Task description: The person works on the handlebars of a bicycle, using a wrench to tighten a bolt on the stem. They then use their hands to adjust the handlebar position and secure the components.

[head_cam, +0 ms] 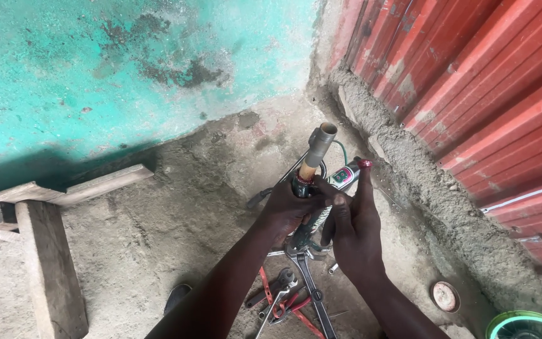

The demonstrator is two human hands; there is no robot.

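Bicycle frame (340, 179) stands roughly upright on the concrete floor (158, 232), mid-picture, near the corner where the turquoise wall (95, 63) meets the red corrugated shutter (490, 81). Its metal tube end (321, 141) pokes up above the hands, open at the top; nothing visible inside. Left hand (290, 204) is wrapped closed around the tube just below a red band. Right hand (352, 223) sits just beside it on the frame, fingers curled on the printed tube, thumb pointing up; exactly what the fingers pinch is hidden. A red-tipped part sticks out above the right thumb, hard to make out.

Below the frame, on the floor: a heap of tools, red-handled pliers (277, 298) and a wrench (312, 282) among them, partly covered by the forearms and overlapping each other. A small round rusty lid (445, 296) lies right of the frame's base, contents unclear. A green-rimmed round thing (525, 326) is cut off at the bottom right corner. Well left of the frame, a rough wooden bench (45, 251), cut off by the left edge. A dark object by the left forearm is unclear.
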